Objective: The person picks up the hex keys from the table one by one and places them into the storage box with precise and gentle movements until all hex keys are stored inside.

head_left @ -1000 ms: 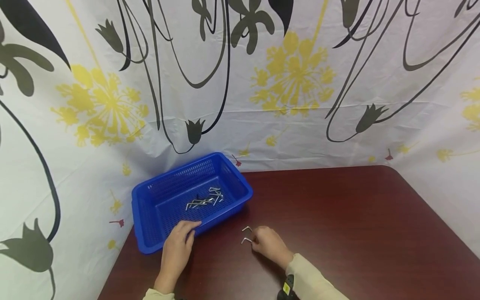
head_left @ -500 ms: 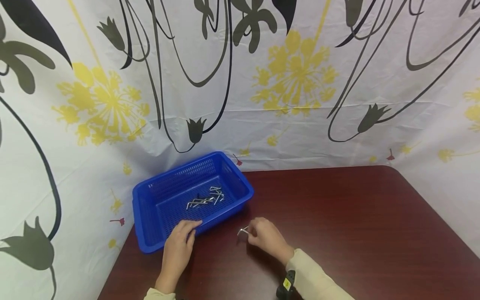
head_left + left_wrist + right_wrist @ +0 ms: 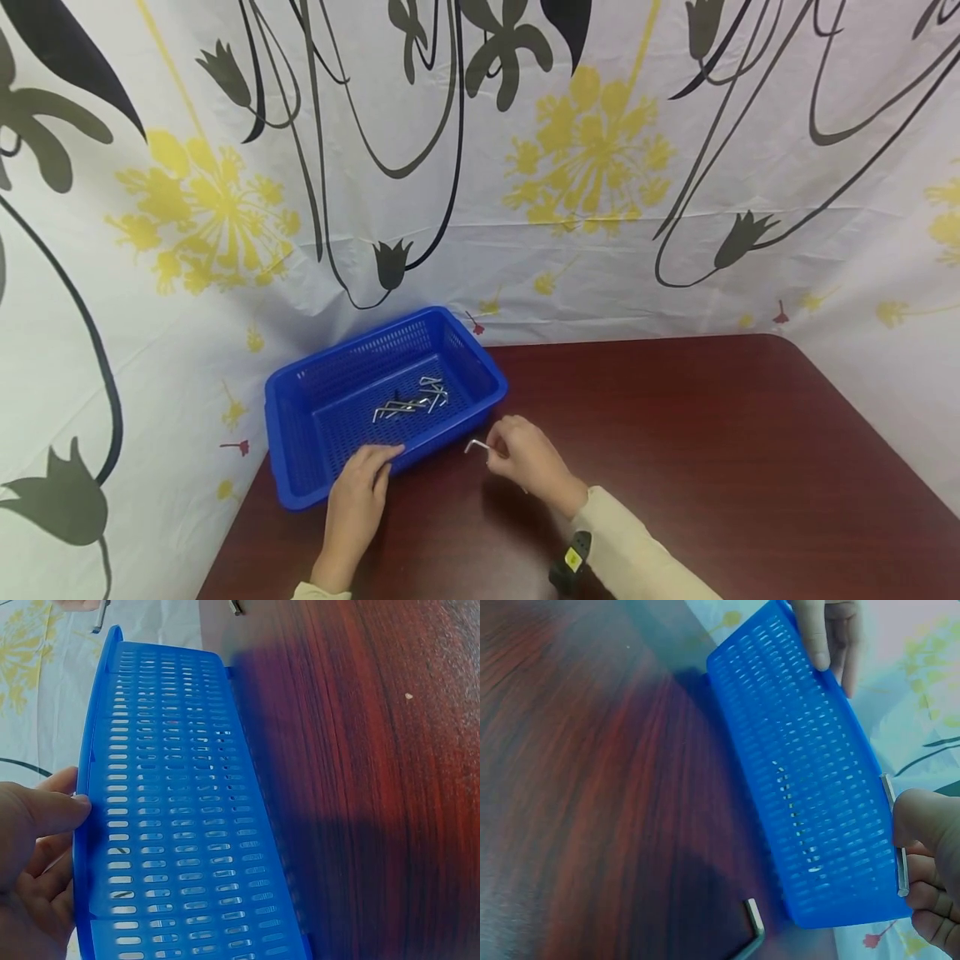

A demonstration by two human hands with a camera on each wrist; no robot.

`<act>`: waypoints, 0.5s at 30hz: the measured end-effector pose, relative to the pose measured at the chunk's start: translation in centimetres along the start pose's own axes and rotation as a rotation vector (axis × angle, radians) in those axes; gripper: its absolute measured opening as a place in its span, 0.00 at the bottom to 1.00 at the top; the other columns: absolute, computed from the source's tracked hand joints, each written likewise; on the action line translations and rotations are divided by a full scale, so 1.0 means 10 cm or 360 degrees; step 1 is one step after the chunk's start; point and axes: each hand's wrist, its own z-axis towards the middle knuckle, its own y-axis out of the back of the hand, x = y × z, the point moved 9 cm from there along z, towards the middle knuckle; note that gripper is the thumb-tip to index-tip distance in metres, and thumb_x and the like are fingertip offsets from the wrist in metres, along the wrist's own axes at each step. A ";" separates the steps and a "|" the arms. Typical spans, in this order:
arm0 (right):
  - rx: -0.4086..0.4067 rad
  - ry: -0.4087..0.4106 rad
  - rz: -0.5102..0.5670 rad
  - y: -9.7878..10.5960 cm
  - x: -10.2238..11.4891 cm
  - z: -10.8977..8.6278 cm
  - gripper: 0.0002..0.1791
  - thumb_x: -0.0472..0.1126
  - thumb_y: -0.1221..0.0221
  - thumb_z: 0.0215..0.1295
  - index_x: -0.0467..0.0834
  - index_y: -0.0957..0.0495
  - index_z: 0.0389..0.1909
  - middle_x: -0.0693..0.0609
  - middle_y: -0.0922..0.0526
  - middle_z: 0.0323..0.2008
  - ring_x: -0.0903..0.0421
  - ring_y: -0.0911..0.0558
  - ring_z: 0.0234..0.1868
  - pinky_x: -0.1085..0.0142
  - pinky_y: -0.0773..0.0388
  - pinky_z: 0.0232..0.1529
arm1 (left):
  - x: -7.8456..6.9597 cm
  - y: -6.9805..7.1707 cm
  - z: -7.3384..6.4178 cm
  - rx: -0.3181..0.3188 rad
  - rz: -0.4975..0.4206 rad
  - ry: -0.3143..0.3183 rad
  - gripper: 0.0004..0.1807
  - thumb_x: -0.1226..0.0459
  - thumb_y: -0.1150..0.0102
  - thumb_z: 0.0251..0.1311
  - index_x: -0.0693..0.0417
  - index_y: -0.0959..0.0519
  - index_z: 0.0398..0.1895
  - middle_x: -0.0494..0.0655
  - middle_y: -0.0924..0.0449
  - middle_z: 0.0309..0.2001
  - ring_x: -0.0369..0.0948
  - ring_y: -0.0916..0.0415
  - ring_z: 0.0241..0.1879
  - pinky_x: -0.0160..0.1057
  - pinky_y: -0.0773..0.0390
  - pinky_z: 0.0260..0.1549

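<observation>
My left hand grips the near rim of a blue plastic basket, its thumb outside and fingers curled over the edge. Beyond the basket's near right side, my right hand pinches an L-shaped hex key; in the right wrist view this silver key runs between thumb and fingers. A second bent hex key shows at the bottom of the right wrist view, over the dark tabletop, partly cut off. Several silver hex keys lie in a loose heap inside the basket.
The basket stands on a dark red-brown wooden table, at its back left. A white cloth with yellow and grey flowers hangs behind and at both sides. A black strap device sits at my right wrist.
My right hand has moved up and toward the basket with the hex key. Two bent key ends stuck out from it earlier; one shows at its left now. My left hand stays on the rim.
</observation>
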 end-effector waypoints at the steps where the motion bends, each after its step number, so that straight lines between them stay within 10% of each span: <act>1: 0.0003 -0.0003 0.0000 0.01 0.00 0.02 0.06 0.37 0.38 0.41 0.47 0.25 0.21 0.61 0.31 0.20 0.64 0.31 0.25 0.73 0.31 0.25 | 0.00 0.00 0.00 0.0003 0.0000 0.0005 0.20 0.78 0.35 0.43 0.49 0.17 0.39 0.41 0.21 0.37 0.43 0.24 0.39 0.44 0.24 0.37; 15: -0.0052 0.0081 -0.0003 0.17 0.08 0.29 0.05 0.36 0.39 0.42 0.45 0.26 0.21 0.59 0.31 0.19 0.62 0.32 0.24 0.71 0.33 0.24 | 0.00 0.02 -0.01 -0.0046 -0.0003 -0.0007 0.20 0.78 0.35 0.42 0.48 0.16 0.38 0.40 0.21 0.37 0.42 0.24 0.38 0.43 0.24 0.37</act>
